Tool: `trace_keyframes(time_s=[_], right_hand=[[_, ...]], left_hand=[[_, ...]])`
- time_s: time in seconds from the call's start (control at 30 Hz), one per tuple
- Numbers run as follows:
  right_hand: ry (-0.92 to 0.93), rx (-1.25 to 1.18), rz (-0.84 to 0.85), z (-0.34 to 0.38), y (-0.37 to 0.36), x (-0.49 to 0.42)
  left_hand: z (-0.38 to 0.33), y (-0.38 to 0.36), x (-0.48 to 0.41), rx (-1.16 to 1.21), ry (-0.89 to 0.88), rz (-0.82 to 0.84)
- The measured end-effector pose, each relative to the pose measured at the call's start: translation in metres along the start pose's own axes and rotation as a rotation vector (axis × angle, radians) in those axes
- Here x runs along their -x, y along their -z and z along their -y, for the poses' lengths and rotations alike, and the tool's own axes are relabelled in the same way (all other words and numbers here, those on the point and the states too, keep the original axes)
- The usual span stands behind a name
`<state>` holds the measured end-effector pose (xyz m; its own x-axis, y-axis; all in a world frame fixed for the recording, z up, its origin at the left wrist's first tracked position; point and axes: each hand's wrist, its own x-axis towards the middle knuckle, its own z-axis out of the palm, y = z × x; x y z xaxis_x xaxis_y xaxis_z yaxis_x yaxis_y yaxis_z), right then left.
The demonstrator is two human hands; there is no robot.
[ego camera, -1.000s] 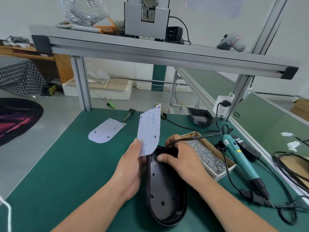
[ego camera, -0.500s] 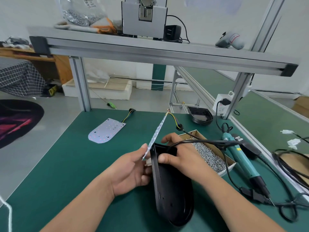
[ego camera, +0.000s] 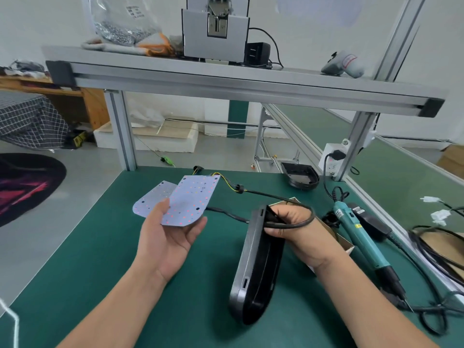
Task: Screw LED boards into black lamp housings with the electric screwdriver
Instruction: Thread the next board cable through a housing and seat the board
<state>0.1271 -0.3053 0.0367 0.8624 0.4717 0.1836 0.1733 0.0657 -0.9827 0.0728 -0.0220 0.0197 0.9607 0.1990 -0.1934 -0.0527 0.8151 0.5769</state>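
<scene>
One black lamp housing stands edgewise on the desk, the right hand's fingers curled round its top; left hand, palm up, pinches an LED board.

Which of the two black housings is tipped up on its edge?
The near housing, held by the right hand; the far housing lies flat near the wall socket.

Left hand swung LED board away from tilted housing.

bench: green mat | flat LED board | small black housing | teal electric screwdriver
</scene>
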Motion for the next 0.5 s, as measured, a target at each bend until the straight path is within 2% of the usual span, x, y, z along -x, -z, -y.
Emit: trace_keyframes(time_s=[0.1, 0.3, 0.5], right_hand=[[-0.066, -0.061, 0.000, -0.003, -0.010, 0.001], [-0.191, -0.139, -0.025, -0.004, -0.016, 0.002], [-0.248, -0.039, -0.070, -0.002, -0.010, 0.000]], left_hand=[[-0.004, 0.000, 0.002, 0.090, -0.047, 0.045], [-0.009, -0.004, 0.006, 0.072, -0.051, 0.104], [-0.015, -0.001, -0.001, 0.002, -0.070, -0.002]])
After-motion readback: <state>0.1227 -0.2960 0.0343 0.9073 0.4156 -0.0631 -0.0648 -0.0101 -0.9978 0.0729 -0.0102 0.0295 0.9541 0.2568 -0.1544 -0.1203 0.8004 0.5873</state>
